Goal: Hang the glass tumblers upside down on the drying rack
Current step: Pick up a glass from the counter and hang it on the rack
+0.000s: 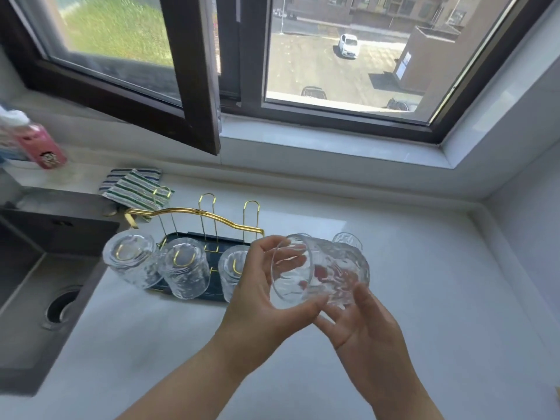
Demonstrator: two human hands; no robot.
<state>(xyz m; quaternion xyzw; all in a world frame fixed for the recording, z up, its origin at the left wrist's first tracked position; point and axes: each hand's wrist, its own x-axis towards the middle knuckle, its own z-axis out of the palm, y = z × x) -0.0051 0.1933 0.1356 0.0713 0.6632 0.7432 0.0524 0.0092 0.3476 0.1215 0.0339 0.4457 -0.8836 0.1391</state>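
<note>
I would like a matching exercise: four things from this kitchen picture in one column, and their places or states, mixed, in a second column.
1. held tumbler
2. striped cloth
3. pink bottle
4. leftmost tumbler

a. upside down on the drying rack
b. far left, at the frame edge
c. between both hands, tilted sideways
d. behind the rack, on the counter

Pairs: 1-c, 2-d, 3-b, 4-a
</note>
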